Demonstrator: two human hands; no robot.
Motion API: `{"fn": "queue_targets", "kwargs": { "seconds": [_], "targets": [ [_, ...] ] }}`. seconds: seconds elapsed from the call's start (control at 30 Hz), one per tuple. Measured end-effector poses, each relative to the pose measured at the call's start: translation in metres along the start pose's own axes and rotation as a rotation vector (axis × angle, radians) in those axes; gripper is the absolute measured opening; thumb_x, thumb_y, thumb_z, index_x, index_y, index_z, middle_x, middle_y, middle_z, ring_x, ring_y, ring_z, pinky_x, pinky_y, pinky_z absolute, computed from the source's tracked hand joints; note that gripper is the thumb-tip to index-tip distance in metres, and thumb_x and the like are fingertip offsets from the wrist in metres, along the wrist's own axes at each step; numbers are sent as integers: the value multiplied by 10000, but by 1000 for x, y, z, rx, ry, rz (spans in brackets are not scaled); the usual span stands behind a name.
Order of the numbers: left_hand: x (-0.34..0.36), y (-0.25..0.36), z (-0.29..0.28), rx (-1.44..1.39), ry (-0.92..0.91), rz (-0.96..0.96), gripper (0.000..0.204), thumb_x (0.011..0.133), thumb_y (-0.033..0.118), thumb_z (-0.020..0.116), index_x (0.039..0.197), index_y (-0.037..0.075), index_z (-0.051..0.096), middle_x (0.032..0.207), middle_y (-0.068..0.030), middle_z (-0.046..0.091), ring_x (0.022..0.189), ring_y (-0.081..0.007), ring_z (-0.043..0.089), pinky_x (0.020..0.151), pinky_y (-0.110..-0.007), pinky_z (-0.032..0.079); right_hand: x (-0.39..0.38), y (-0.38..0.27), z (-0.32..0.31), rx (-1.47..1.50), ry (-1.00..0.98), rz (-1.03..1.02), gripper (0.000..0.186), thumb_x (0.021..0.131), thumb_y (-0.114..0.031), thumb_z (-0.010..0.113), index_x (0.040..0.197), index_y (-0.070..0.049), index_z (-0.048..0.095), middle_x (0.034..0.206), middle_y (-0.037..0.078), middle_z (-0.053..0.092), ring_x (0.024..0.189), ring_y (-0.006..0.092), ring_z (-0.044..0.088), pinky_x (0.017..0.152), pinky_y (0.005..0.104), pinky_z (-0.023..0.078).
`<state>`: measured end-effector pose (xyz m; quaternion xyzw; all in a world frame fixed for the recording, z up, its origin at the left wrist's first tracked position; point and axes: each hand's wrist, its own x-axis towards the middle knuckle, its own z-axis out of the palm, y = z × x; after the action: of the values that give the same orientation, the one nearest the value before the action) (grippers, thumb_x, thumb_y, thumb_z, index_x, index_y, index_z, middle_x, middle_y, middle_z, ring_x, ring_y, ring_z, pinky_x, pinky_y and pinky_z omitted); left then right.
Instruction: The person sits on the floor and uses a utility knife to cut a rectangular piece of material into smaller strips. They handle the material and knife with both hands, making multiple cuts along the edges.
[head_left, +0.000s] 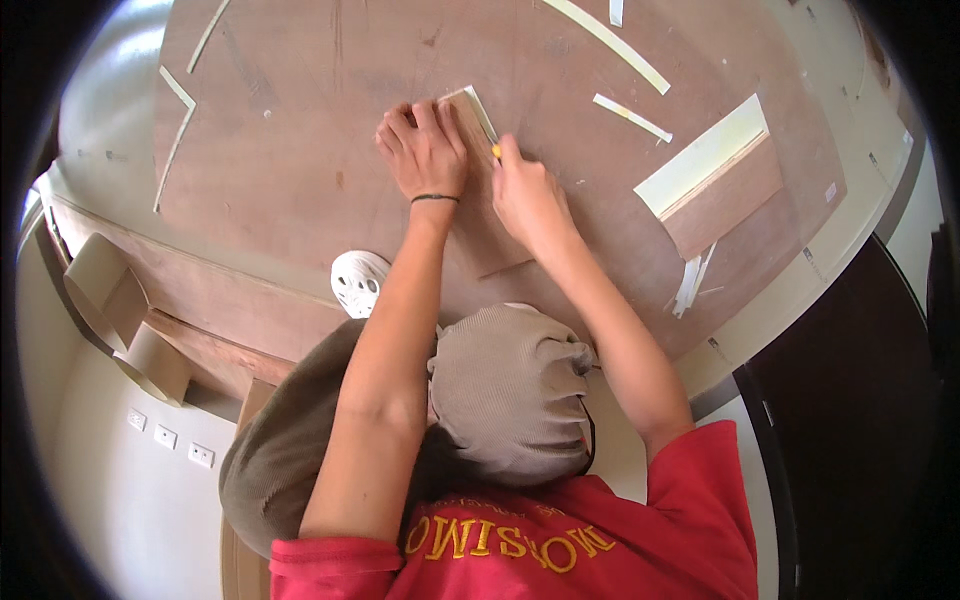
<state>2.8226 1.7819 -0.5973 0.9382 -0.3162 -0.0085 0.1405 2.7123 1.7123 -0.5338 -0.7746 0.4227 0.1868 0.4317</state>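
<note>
A narrow thin brown wood board (pixel 490 245) lies tilted on the brown plywood surface in front of me. My left hand (pixel 428 152) presses down on its far end with bent fingers, a dark band round the wrist. Along the board's right edge shows a cream strip (pixel 479 108). My right hand (pixel 530 203) is closed round a small cutter (pixel 496 152) with a yellow part, at that same edge. Most of the cutter is hidden in the fist, and the blade is hard to make out.
To the right lies another wood board (pixel 728 195) with a cream sheet (pixel 700 155) along its far side. Cream offcut strips (pixel 632 118) are scattered about. A white perforated shoe (pixel 358 283) shows beside my left forearm. Curved cardboard pieces (pixel 155 365) stand at the left.
</note>
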Motion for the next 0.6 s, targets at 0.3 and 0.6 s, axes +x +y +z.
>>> {"fn": "queue_targets", "kwargs": {
  "seconds": [0.3,0.6],
  "targets": [
    [-2,1,1,-121,44,-5,280,993,310,500,1022,54,609,1103,-174,522,1060,-368,467,931,-470,379,-120,81,33,-74,-204,242,239,966,-188,470,1161,-59,420,777,274,653,773,498,643,663,618,493],
    [-7,-1,1,-76,-4,2,296,1003,324,476,1039,57,598,1135,-172,512,1099,-374,455,959,-480,363,-140,87,44,-50,-145,296,234,952,-210,481,1126,-70,410,758,263,654,749,493,649,651,618,497]
  ]
}}
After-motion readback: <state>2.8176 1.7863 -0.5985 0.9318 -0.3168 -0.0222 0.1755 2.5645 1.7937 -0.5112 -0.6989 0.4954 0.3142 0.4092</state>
